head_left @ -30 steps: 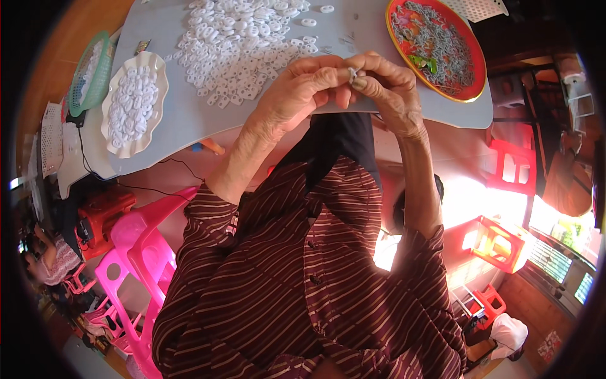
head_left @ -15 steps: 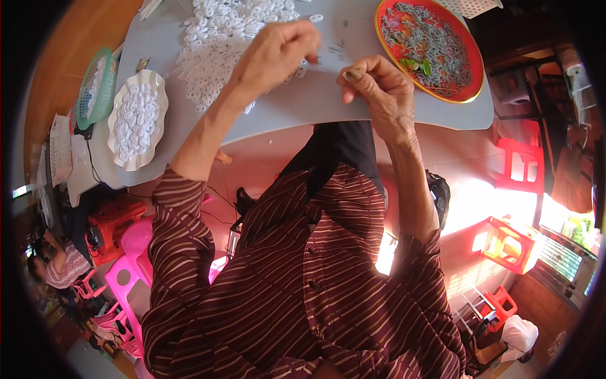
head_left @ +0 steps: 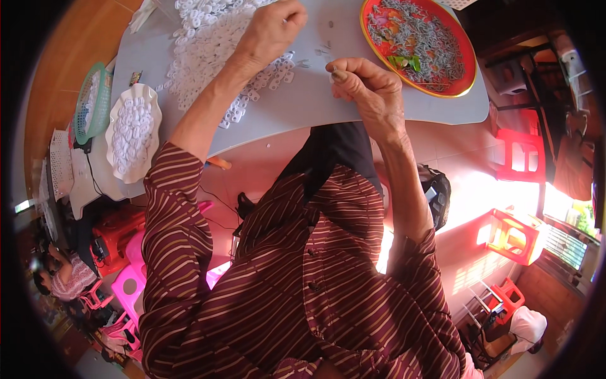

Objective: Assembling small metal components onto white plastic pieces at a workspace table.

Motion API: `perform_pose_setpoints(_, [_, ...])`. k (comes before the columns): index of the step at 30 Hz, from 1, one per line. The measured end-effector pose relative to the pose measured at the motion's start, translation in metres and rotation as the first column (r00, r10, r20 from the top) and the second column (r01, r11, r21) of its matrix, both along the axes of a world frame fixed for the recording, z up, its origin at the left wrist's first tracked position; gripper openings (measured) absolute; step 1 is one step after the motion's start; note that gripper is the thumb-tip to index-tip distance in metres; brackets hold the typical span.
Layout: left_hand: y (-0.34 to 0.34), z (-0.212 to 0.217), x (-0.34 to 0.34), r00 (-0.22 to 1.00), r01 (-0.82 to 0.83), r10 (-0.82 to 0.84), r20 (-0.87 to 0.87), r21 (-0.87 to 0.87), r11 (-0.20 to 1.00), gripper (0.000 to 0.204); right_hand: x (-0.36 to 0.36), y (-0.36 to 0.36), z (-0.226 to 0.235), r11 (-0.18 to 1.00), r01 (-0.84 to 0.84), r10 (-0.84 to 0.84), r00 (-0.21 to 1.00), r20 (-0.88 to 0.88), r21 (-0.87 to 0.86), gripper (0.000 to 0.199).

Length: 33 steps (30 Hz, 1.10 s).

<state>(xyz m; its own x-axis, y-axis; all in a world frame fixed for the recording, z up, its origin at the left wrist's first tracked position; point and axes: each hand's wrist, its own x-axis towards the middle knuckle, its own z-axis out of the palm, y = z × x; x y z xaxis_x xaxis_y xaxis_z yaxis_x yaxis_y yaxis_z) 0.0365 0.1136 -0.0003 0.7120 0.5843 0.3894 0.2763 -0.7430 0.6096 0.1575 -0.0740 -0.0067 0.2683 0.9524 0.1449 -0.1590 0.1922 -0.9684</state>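
Observation:
My left hand [head_left: 273, 33] is over the far part of the table, its fingers curled in; whatever they hold, if anything, is hidden. Under and beside that wrist spreads a heap of small white plastic pieces [head_left: 201, 55] with holes in them. My right hand [head_left: 374, 95] is closed in a pinch, thumb against forefinger, with something too tiny to name at the tips. A few loose grey metal bits [head_left: 304, 64] lie just left of it. To its right stands a red plate [head_left: 468, 74] with a gold rim, heaped with small grey metal parts [head_left: 435, 54].
A scalloped white dish [head_left: 155, 129] of white oval pieces sits at the table's left edge. Past it are a green basket [head_left: 100, 117] and a dark cable. Red stools [head_left: 521, 158] and a black bag [head_left: 440, 196] are on the floor. Another person [head_left: 71, 278] sits far left.
My left hand has drawn away from the right one, toward the far side of the table. The right hand stays pinched and shifts slightly left. The view has shifted slightly.

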Motion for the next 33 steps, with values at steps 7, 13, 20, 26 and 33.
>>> perform_pose_setpoints(7, [-0.072,0.012,-0.006,0.816,0.283,0.301,0.493,-0.795,0.536,0.016,-0.001,0.003,0.004,0.997,-0.013,0.015,0.999,-0.037,0.078,0.015])
perform_pose_setpoints(13, [-0.098,-0.003,-0.003,0.750,0.354,0.254,0.611,-0.695,0.626,0.017,-0.005,0.006,0.003,0.997,-0.009,0.019,0.992,-0.121,0.077,0.016])
perform_pose_setpoints(20, [-0.092,0.005,-0.022,0.942,0.203,0.014,0.336,-0.602,0.772,0.018,-0.001,0.004,0.001,0.996,0.092,-0.090,0.993,-0.073,0.016,0.018])
perform_pose_setpoints(26, [-0.083,0.009,-0.026,0.902,0.338,0.118,0.415,-0.850,0.404,0.020,-0.002,0.003,-0.003,0.988,0.088,-0.090,0.996,0.008,0.127,0.019])
perform_pose_setpoints(33, [-0.085,0.017,-0.026,0.921,0.310,0.075,0.381,-0.837,0.450,0.020,-0.005,0.004,-0.003,0.986,0.079,-0.084,0.996,0.035,0.144,0.023])
